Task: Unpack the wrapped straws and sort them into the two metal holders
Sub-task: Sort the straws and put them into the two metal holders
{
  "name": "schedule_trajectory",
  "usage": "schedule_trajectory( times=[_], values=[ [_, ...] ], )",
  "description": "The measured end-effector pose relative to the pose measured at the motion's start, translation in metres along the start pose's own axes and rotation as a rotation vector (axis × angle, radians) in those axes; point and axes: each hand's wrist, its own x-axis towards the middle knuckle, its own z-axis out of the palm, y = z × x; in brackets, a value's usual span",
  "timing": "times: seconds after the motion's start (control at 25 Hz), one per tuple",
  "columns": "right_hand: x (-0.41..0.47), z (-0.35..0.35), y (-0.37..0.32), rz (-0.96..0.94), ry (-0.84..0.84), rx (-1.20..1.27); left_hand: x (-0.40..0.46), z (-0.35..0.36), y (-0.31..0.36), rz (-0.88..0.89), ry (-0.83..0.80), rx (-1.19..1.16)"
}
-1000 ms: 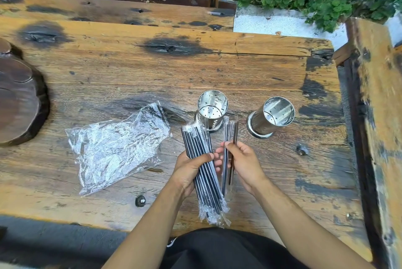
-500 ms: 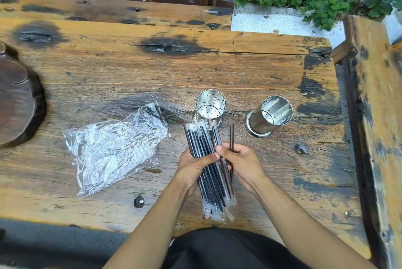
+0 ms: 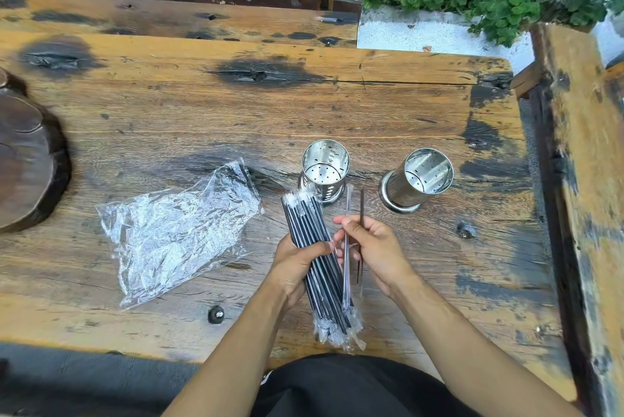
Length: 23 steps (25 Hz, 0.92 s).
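Seen from above, a person works at a weathered wooden table [image 3: 236,106]. Low in the centre of the frame, the left hand [image 3: 297,261] wraps its fingers around a bundle of wrapped black straws [image 3: 317,248]. Just right of it, the right hand [image 3: 374,248] pinches a single dark straw [image 3: 362,204] and what looks like its clear sleeve [image 3: 347,214].

The bundle's plastic looks slick, so a slack grip could likely let straws slide out and scatter. The loose sleeve could also be carried into a holder along with the straw.

Above the hands, at centre frame, stand two perforated metal holders: the left holder [image 3: 325,167] upright, the right holder [image 3: 418,180] appearing to lean. Both look empty. At left centre lies a crumpled clear plastic bag [image 3: 175,231], apparently empty.
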Motion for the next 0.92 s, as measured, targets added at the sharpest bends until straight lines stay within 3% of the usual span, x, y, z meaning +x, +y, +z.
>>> schedule_trajectory(
  times=[0.16,0.44,0.76,0.92],
  values=[
    [0.008,-0.004,-0.003,0.014,0.021,-0.029,-0.002,-0.004,0.004,-0.021,0.01,-0.053],
    [0.005,0.008,-0.006,0.056,-0.171,-0.027,-0.004,-0.003,0.007,0.011,-0.132,-0.04],
    [0.003,0.01,-0.008,-0.039,-0.134,-0.077,-0.003,0.001,0.011,-0.007,-0.134,-0.053],
    [0.002,0.006,-0.009,-0.106,-0.092,-0.227,-0.003,0.0,0.009,-0.011,-0.109,-0.026]
  ],
)
